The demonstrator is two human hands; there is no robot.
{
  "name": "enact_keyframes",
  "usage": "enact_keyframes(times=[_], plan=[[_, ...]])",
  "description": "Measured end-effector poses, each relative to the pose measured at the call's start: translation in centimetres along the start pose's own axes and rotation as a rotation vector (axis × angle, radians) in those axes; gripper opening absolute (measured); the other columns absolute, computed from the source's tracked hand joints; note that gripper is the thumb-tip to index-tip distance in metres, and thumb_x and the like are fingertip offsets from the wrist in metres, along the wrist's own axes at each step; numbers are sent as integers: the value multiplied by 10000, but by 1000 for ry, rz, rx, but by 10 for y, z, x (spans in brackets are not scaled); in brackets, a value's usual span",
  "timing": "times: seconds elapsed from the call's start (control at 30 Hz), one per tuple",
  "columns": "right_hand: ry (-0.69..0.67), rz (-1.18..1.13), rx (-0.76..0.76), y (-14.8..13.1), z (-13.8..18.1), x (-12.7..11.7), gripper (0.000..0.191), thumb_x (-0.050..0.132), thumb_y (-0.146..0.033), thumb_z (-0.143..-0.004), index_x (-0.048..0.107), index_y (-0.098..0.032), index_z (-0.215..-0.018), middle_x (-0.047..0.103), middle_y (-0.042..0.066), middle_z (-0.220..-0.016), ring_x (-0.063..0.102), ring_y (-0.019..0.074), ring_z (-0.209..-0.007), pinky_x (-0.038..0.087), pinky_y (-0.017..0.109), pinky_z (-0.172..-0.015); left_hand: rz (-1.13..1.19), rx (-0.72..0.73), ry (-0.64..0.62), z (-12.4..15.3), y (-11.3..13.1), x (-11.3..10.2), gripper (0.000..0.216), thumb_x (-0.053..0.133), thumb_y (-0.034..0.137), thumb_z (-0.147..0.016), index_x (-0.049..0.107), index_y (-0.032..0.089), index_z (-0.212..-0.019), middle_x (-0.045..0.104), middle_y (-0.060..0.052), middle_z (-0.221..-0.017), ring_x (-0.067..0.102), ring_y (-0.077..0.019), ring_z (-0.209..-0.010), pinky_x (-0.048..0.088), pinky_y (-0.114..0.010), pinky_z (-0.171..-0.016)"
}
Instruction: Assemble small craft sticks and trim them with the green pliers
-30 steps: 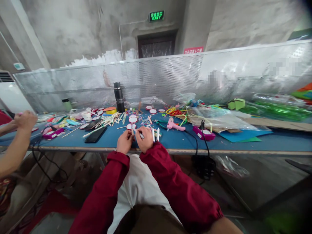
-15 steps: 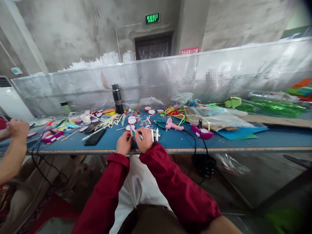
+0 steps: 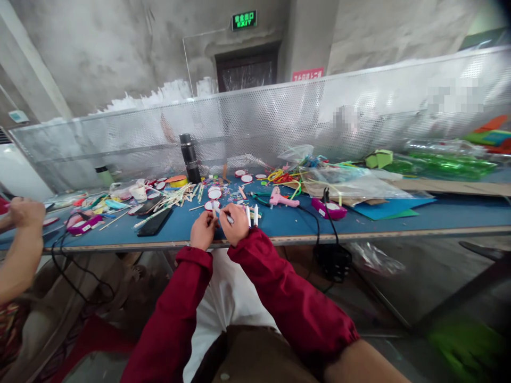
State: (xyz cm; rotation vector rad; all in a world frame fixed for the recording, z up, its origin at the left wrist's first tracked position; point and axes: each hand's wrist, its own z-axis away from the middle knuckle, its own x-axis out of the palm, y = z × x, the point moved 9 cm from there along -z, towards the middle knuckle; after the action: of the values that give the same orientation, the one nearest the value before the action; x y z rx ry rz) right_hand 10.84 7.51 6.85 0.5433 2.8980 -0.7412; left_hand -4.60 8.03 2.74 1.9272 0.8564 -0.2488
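Observation:
Both hands rest at the near edge of the blue table [image 3: 399, 226], close together. My left hand [image 3: 203, 231] is closed in a pinch on a small white stick that stands up between its fingers. My right hand [image 3: 235, 224] is closed round a thin pen-like tool [image 3: 228, 217] whose tip points at the stick. Two short white sticks [image 3: 252, 215] stand just right of my right hand. Red sleeves cover both forearms.
A pink glue gun [image 3: 281, 199] with a black cable lies right of my hands, a black phone [image 3: 155, 222] to the left, a dark flask [image 3: 189, 158] at the back. Sticks, round red-and-white discs and plastic bags litter the table. Another person's hand [image 3: 24, 213] works at far left.
My hands stay together on the stick and tool. The view has tilted and shifted slightly; the other person's hand at the left has drawn back a little toward the frame edge.

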Motion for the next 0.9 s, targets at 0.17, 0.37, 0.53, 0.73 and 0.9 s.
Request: enact_keyframes(times=[0.17,0.37,0.53,0.73,0.9], plan=[[17,12,19,3,0,0,176,546,-212,-923,542,-247,-751,629,-4,-712,570,183,-732,413,320,-757,-6,10,8,0,0,-1,108,573,309,-962,609,222,-910,747,-9,-766,671,-182,-690,422,-273,-665],[-4,6,-9,0,0,1,172,530,-221,-937,540,-247,-767,630,-3,-732,583,180,-756,419,314,-770,-12,-1,9,1,2,-1,93,558,293,-953,595,223,-904,726,4,-736,644,-172,-657,404,-266,-642],[-2,-2,6,2,-1,1,170,529,-230,-940,544,-245,-771,627,-2,-728,586,181,-752,419,316,-767,-20,1,5,0,0,0,89,562,299,-946,602,224,-921,727,-1,-749,646,-176,-668,405,-268,-644],[3,1,11,1,-1,-1,194,535,-256,-953,538,-244,-759,623,-4,-716,573,175,-738,403,315,-766,-12,-2,-2,-1,-3,1,88,565,293,-945,612,220,-939,737,-11,-767,652,-181,-681,416,-268,-647],[28,-21,0,2,0,-2,201,539,-234,-938,516,-246,-739,606,-8,-696,551,178,-729,386,316,-744,-20,1,5,0,0,0,83,559,282,-953,604,221,-917,734,-1,-752,653,-177,-675,415,-269,-650]])
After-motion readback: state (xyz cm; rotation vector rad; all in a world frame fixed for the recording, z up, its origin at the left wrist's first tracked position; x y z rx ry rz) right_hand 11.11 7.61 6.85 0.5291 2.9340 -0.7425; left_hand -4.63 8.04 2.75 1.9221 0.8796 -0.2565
